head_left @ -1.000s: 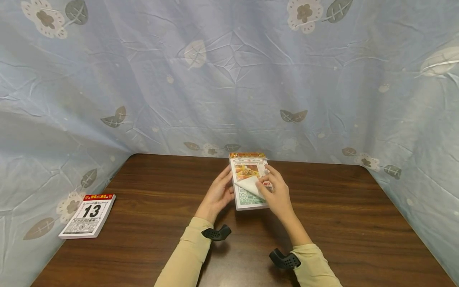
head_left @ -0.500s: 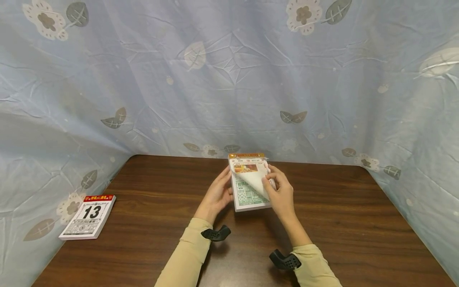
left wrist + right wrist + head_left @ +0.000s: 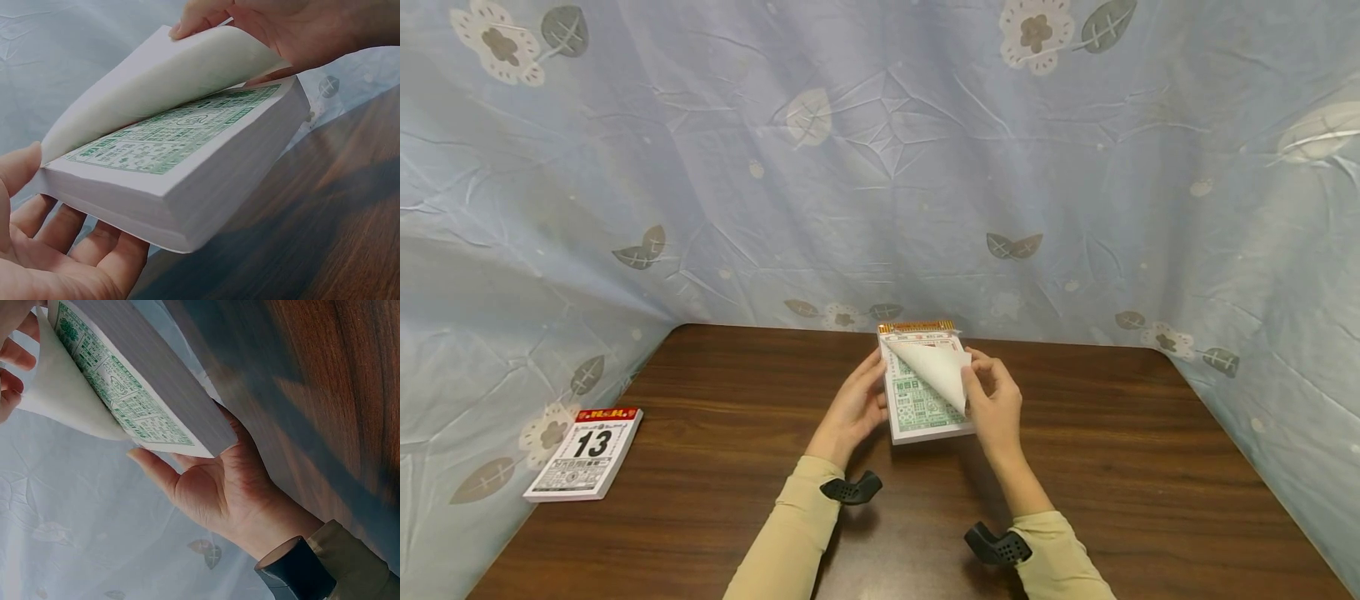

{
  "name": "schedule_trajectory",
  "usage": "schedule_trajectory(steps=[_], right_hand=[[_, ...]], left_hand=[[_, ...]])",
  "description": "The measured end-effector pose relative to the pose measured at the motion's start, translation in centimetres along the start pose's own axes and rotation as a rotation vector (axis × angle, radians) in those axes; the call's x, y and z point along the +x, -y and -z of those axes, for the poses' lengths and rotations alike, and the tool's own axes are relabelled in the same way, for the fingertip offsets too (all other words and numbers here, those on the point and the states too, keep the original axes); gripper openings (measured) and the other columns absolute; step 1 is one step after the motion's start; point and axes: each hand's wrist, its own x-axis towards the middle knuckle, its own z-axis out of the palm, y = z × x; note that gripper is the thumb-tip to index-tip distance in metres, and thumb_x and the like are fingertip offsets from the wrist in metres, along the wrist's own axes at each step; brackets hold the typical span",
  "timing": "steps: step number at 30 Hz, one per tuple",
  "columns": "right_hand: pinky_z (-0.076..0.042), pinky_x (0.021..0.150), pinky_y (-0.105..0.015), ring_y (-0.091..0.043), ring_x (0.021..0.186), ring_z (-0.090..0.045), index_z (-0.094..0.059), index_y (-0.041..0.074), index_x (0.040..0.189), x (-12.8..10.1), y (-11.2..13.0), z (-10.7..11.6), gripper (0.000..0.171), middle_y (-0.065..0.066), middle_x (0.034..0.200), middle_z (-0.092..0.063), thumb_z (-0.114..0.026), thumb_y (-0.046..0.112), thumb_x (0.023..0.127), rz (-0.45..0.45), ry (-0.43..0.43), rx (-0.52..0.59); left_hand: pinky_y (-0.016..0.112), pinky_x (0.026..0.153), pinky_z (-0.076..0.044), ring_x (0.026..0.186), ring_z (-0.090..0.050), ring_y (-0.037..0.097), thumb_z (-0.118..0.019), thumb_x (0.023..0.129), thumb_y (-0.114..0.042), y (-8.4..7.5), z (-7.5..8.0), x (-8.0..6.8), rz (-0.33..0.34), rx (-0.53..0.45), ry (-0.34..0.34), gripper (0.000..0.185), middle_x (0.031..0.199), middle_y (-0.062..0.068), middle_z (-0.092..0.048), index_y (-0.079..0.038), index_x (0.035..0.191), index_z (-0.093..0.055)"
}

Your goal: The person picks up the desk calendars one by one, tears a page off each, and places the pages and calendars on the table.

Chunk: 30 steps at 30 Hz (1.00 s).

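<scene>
Thin paper tears easily: with your right hand (image 3: 996,404) pinching the lifted top sheet (image 3: 938,371), peel slowly while your left hand (image 3: 853,408) cradles the calendar pad (image 3: 925,412) near the tabletop's (image 3: 737,400) far edge.

Calendar pad (image 3: 925,408): thin matt paper; table (image 3: 700,392): smooth, glossy dark wood; backdrop (image 3: 880,167): creased cloth

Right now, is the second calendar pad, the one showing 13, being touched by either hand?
No: the pad showing 13 lies alone at the table's left edge, while both hands hold the other calendar pad.
</scene>
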Motion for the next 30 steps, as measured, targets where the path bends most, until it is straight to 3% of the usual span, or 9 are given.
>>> schedule_trajectory(steps=[8,16,20,24,30], right_hand=[[-0.043,0.043,-0.015,-0.004,0.065,-0.056,-0.057,-0.003,0.093,0.3,-1.3,0.0,0.013,-0.014,0.131,-0.063,-0.058,0.009,0.096,-0.023,-0.020,0.025],[-0.042,0.042,-0.014,-0.002,0.061,-0.052,-0.055,-0.009,0.092,-0.5,1.6,0.0,0.012,-0.024,0.130,-0.061,-0.056,0.002,0.094,-0.050,-0.036,0.024],[-0.041,0.043,-0.013,-0.002,0.060,-0.052,-0.055,-0.009,0.092,-0.7,1.8,0.0,0.011,-0.024,0.129,-0.061,-0.056,0.002,0.094,-0.054,-0.046,0.016],[-0.041,0.044,-0.013,-0.003,0.057,-0.052,-0.055,-0.009,0.093,-0.7,1.5,-0.2,0.011,-0.023,0.129,-0.062,-0.056,0.002,0.095,-0.046,-0.044,-0.010],[-0.041,0.041,-0.015,-0.003,0.062,-0.056,-0.055,-0.005,0.093,-0.2,-1.0,-0.4,0.011,-0.017,0.130,-0.064,-0.057,0.005,0.095,-0.039,-0.058,-0.024]], left_hand=[[0.039,0.074,-0.057,0.083,-0.072,0.019,-0.050,0.102,-0.020,0.1,0.0,0.3,-0.021,0.060,-0.048,0.049,0.119,0.008,-0.064,-0.026,0.149,-0.038],[0.040,0.076,-0.059,0.082,-0.073,0.020,-0.051,0.101,-0.017,0.2,-0.3,0.2,-0.047,0.127,-0.089,0.051,0.113,0.010,-0.068,-0.022,0.150,-0.038],[0.042,0.076,-0.059,0.080,-0.074,0.020,-0.051,0.101,-0.016,0.1,-0.5,0.1,-0.065,0.180,-0.107,0.052,0.110,0.011,-0.069,-0.018,0.151,-0.036],[0.041,0.075,-0.059,0.078,-0.074,0.020,-0.051,0.101,-0.015,0.0,-0.6,-0.1,-0.069,0.226,-0.134,0.051,0.106,0.011,-0.070,-0.017,0.150,-0.037],[0.040,0.075,-0.060,0.078,-0.073,0.020,-0.051,0.101,-0.014,-0.2,-0.9,-0.2,-0.069,0.276,-0.171,0.050,0.109,0.014,-0.069,-0.016,0.150,-0.038]])
